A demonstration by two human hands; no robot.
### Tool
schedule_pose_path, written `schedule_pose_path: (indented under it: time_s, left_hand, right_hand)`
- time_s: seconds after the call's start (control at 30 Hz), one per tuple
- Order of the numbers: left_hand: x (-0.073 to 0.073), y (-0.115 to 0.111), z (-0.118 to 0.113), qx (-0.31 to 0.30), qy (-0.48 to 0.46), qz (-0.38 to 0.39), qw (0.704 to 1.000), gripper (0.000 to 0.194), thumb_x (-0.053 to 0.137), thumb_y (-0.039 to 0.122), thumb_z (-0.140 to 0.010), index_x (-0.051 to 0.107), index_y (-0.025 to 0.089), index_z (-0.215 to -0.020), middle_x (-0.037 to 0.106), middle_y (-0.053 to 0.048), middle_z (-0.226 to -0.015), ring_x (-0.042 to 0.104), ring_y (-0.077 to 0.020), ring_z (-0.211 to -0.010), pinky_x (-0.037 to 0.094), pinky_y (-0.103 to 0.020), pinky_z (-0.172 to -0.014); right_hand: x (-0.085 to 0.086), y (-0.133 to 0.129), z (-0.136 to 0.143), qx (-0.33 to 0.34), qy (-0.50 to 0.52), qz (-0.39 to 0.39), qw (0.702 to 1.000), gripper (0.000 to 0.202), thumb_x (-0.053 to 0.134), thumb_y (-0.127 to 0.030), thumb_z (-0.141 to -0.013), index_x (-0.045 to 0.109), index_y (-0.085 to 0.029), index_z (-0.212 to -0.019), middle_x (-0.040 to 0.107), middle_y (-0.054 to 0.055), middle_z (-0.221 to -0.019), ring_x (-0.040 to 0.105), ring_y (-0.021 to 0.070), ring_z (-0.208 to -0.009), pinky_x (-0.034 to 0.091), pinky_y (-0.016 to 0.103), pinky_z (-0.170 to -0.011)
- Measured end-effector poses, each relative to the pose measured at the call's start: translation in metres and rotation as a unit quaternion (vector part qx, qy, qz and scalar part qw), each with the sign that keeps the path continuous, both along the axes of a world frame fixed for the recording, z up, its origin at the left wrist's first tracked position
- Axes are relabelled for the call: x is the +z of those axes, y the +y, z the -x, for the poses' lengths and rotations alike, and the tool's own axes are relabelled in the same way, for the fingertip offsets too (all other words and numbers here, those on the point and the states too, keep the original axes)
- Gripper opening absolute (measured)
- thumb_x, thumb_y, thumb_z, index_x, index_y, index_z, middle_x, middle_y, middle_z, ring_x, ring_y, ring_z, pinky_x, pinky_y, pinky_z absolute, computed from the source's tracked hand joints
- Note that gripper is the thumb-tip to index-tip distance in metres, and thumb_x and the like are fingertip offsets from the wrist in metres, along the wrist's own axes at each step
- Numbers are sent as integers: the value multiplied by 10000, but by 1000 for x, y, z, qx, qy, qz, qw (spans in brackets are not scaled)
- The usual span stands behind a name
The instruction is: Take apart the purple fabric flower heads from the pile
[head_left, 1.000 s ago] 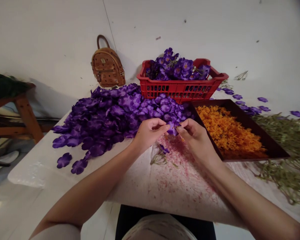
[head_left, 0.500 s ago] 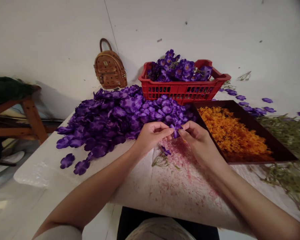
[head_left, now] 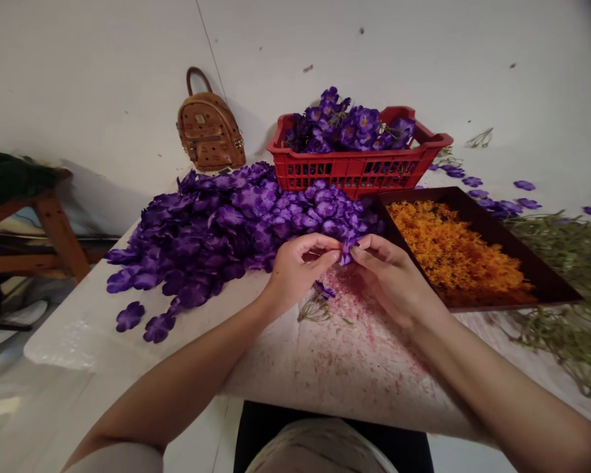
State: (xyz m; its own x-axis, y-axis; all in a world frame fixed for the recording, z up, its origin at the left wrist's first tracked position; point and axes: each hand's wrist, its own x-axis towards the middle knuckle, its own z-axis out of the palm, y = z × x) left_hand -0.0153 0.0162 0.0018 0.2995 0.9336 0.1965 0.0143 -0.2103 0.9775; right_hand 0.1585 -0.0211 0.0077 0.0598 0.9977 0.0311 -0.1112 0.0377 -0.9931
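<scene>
Between my fingertips is a purple artificial flower petal piece (head_left: 346, 253), pinched from both sides above the table. My left hand (head_left: 305, 263) grips its left side with thumb and forefinger. From the right, my right hand (head_left: 389, 266) pinches the other side, close to the near corner of a dark tray (head_left: 492, 303). Just beyond my hands spreads a large heap of purple petal pieces (head_left: 217, 230). Below them on the table lie a thin green stem bundle (head_left: 315, 309) and a small purple bloom (head_left: 325, 290). My fingers partly cover the held piece.
Orange artificial stamens (head_left: 458, 249) fill the dark tray. Behind it stands a red plastic crate (head_left: 349, 172) of finished-looking purple flowers. Green stems (head_left: 566, 282) lie at the right. A brown backpack (head_left: 211, 131) leans on the wall. A wooden stool (head_left: 59, 230) is at the left.
The purple piece between my fingers now looks more folded and narrow. My hands stay close together at nearly the same place. The whole view has shifted slightly.
</scene>
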Motion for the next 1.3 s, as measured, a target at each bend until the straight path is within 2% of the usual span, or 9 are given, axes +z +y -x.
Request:
schedule_pose_path:
  time_s: [0.23, 0.4, 0.47, 0.57, 0.67, 0.87, 1.07, 1.17, 1.3]
  left_hand:
    - [0, -5, 0, 36, 49, -78, 995, 90, 750, 271, -925, 804, 204, -900, 807, -43, -903, 735, -169, -832, 569, -262, -750]
    - [0, -3, 1, 24, 26, -34, 999, 135, 724, 303, -947, 803, 194, -958, 824, -63, -980, 755, -179, -890, 595, -281, -824]
    - [1, -3, 1, 17, 11, -9, 1000, 164, 711, 322, -957, 791, 179, -959, 821, -70, -950, 753, -172, -867, 592, -275, -816]
    - [-1, -2, 0, 1, -7, 12, 1000, 196, 687, 342, -980, 777, 167, -981, 811, -71, -917, 748, -162, -837, 589, -264, -791]
    - [-3, -2, -2, 4, -1, -21, 1000, 112, 728, 277, -940, 770, 177, -968, 800, -50, -919, 729, -144, -816, 572, -242, -764]
    - [-7, -2, -3, 22, 32, -97, 995, 67, 721, 217, -937, 774, 190, -908, 776, -21, -853, 701, -130, -751, 565, -229, -717]
    - [-8, -1, 1, 25, 43, -154, 987, 81, 723, 211, -938, 787, 195, -891, 774, -29, -868, 708, -137, -792, 552, -227, -727]
    - [-4, -2, 2, 18, 50, -137, 989, 112, 720, 252, -942, 778, 190, -870, 759, -29, -839, 685, -137, -769, 535, -230, -714]
    - [0, 1, 2, -2, 9, -50, 999, 172, 734, 331, -918, 754, 176, -846, 744, -28, -821, 653, -134, -738, 512, -235, -701]
  right_hand:
    - [0, 0, 1, 38, 102, 48, 993, 326, 897, -388, -742, 608, -242, -713, 564, -13, -763, 533, 168, -756, 491, 325, -785]
    - [1, 1, -1, 42, 146, 71, 986, 363, 902, -366, -718, 571, -232, -649, 558, -3, -774, 545, 178, -792, 507, 348, -831]
    - [-1, 1, -1, 14, 117, 48, 992, 323, 874, -377, -743, 590, -235, -681, 545, -8, -768, 515, 175, -783, 466, 327, -783]
    - [-4, 2, -2, -40, 12, -12, 999, 252, 826, -381, -787, 619, -240, -755, 524, -19, -772, 452, 168, -751, 381, 314, -720]
    - [-5, 2, -2, -48, -33, -36, 998, 247, 815, -390, -808, 622, -240, -775, 516, -21, -776, 428, 166, -740, 352, 322, -711]
    - [-3, 2, -1, 31, 136, 65, 988, 386, 978, -410, -664, 636, -231, -672, 534, -20, -747, 473, 157, -751, 431, 315, -751]
    - [0, 4, -4, 79, 198, 143, 966, 385, 1050, -386, -574, 717, -234, -691, 631, 1, -805, 572, 170, -816, 520, 352, -859]
    - [2, 2, -4, 92, 178, 121, 972, 413, 1039, -415, -605, 676, -228, -670, 610, -10, -763, 563, 161, -787, 505, 335, -833]
    - [3, 0, -1, 41, 174, 93, 979, 440, 992, -518, -674, 661, -230, -707, 607, -6, -805, 567, 171, -820, 488, 329, -832]
